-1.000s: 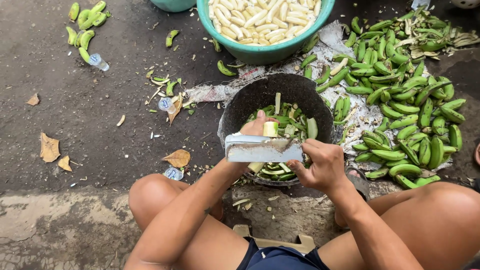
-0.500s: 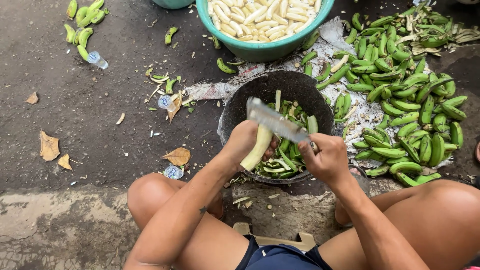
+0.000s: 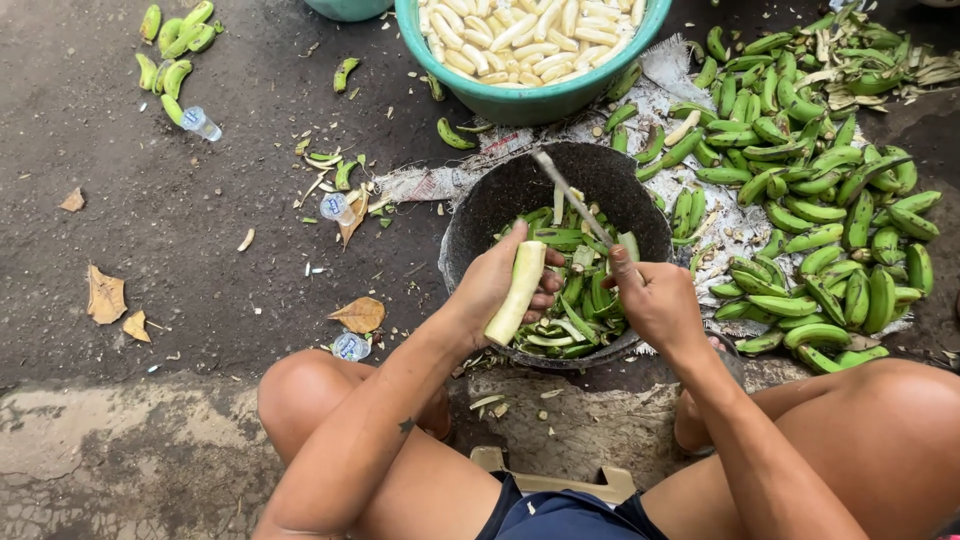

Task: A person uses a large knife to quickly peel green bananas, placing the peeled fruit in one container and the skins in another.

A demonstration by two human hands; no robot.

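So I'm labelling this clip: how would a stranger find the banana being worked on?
Find the dark bowl of green peels before the knees. Above it the left hand holds the banana: pale, fully peeled, the only one in a hand.

Left hand (image 3: 492, 283) holds peeled banana (image 3: 517, 292); right hand (image 3: 655, 300) grips knife (image 3: 572, 197).
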